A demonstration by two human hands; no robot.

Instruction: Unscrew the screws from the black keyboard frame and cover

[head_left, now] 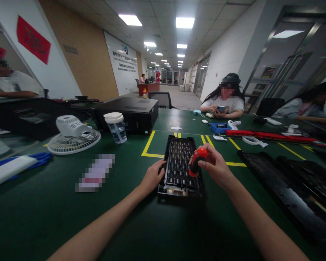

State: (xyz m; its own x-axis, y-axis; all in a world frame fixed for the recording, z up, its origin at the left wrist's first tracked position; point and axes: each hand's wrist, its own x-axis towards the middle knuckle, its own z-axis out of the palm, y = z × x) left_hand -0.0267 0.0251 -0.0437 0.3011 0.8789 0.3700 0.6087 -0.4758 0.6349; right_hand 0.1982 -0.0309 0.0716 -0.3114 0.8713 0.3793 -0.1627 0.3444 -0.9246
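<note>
Our right hand (216, 164) pinches the red-and-black handle (198, 162), best kept upright (it leans a little), while our left hand (152, 178), fingers loosely spread, should steady the left edge of the near black panel (178, 163).

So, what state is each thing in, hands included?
Black panel: flat, honeycomb side up
Red-and-black tool: held
Left hand: against the panel's edge
Right hand: gripping the tool
Cup: upright, lidded, partly filled
White fan: lying on its grille
Blue box: open, things inside
</note>
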